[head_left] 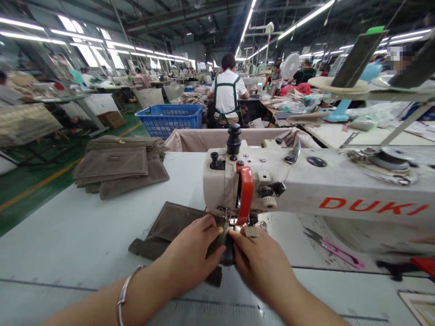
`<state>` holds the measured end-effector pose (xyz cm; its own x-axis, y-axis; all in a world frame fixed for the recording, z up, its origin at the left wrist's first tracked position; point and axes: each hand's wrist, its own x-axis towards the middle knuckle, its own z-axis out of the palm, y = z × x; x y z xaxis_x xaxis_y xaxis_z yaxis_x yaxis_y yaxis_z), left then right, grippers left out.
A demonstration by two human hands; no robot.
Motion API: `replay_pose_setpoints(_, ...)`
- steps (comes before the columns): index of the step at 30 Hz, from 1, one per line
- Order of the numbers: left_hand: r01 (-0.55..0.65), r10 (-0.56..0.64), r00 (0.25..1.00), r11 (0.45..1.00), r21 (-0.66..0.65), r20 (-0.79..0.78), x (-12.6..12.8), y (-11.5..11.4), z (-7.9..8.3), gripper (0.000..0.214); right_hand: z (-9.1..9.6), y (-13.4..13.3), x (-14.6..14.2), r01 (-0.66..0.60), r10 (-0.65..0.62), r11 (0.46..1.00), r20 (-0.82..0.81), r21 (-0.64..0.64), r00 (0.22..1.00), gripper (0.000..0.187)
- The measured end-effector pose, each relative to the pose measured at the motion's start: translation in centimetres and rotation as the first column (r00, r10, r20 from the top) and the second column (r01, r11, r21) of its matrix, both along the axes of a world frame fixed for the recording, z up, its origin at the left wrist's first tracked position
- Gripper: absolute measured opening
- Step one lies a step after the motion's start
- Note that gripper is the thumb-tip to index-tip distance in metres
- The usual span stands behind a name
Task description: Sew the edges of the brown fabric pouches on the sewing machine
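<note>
Fabric [173, 222] lies on the desk [68, 235], with its near edge at the foot [233, 222] of the machine [306, 190]. My left grip [192, 253] is closed on that edge, and my right grip [260, 262] pinches it from the other side, fingertips almost meeting. I judge the seam barely begun, since most of the piece spreads beyond my left grip. A stack [115, 167] of like pieces sits further off that way.

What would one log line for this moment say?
left hand: resting on brown fabric piece | right hand: pinching its edge by the needle | sewing machine: over the fabric | fabric stack: left on table
</note>
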<state>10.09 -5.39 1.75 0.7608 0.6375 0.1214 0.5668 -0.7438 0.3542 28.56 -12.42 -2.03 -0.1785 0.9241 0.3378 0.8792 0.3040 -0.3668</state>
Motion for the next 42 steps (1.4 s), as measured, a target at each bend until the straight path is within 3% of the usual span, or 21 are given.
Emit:
replay_pose_setpoints(4,0.033,-0.033,0.999,0.999,0.0,-0.029,-0.8,-1.1,0.8,0.037,0.2,-0.1,0.3,-0.025,0.025,1.0,-0.021,0.003,0.999,0.03)
replay_pose_setpoints(9,0.093,-0.098,0.99,0.994,-0.052,-0.106,-2.5,-3.1,0.6,0.072,0.6,-0.5,1.2,-0.109,0.11,0.994,-0.064,0.02,0.992,0.029)
replay_pose_setpoints(17,0.085,-0.097,0.988,0.991,0.107,0.118,-2.3,-5.7,-1.8,0.037,1.2,-0.9,1.8,-0.212,0.212,0.977,-0.026,0.028,0.977,0.025)
replay_pose_setpoints(27,0.108,-0.131,0.985,0.976,0.191,0.115,-2.1,-5.9,-1.5,0.03,1.7,-1.0,1.9,-0.264,0.263,0.965,-0.042,-0.002,0.964,0.029)
replay_pose_setpoints(35,0.113,-0.128,0.979,0.988,0.101,0.156,-1.6,-5.1,-1.2,0.032,0.6,-1.2,1.3,-0.28,0.287,0.956,-0.079,0.09,0.954,0.034)
replay_pose_setpoints(42,0.098,-0.095,0.987,0.995,-0.015,0.128,-1.1,-3.5,-0.7,0.033,0.2,-0.7,1.1,-0.193,0.194,0.973,0.006,0.128,0.981,0.039)
